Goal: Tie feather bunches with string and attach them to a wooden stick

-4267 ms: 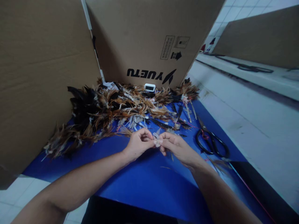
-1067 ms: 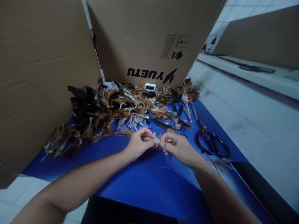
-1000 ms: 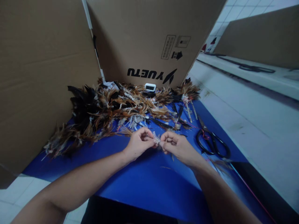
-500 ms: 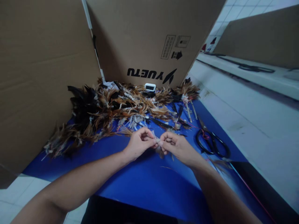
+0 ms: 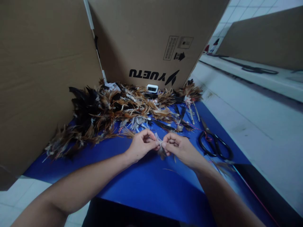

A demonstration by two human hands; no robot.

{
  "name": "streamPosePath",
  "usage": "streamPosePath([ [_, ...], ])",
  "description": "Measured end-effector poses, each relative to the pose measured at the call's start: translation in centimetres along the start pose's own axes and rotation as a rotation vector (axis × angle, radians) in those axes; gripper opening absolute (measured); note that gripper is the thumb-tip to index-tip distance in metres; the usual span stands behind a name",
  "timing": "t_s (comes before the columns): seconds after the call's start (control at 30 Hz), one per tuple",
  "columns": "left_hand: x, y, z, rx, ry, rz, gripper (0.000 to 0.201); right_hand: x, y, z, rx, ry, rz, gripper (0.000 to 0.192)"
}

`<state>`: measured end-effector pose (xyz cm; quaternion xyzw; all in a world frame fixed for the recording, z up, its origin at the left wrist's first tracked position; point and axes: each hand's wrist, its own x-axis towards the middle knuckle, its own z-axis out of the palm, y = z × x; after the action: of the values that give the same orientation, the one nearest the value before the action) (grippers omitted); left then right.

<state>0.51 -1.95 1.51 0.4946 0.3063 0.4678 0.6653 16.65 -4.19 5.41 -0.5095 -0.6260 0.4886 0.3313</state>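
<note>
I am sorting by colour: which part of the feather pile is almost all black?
The left clump, beside the left cardboard wall. The rest of the pile is mostly brown and tan.

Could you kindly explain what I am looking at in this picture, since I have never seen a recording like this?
This is one view from a camera worn on a person's head, looking down at their own bare hands. The left hand and right hand pinch a small feather tuft between their fingertips above a blue table. Behind lies a pile of brown and black feathers; black scissors lie to the right. A small white device sits against the cardboard wall printed YUETU.
</note>
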Motion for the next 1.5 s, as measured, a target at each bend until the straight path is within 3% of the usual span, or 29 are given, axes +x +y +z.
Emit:
streamPosePath([
  [0.97,-0.01,-0.11,-0.05,-0.028,-0.003,-0.008,0.03,-0.16,-0.2,-0.01,0.017,-0.004,0.011,0.014],
  [1.5,0.03,0.02,-0.06,0.012,0.026,-0.002,0.029,-0.05,0.34,0.04,-0.078,0.049,-0.06,0.014],
])
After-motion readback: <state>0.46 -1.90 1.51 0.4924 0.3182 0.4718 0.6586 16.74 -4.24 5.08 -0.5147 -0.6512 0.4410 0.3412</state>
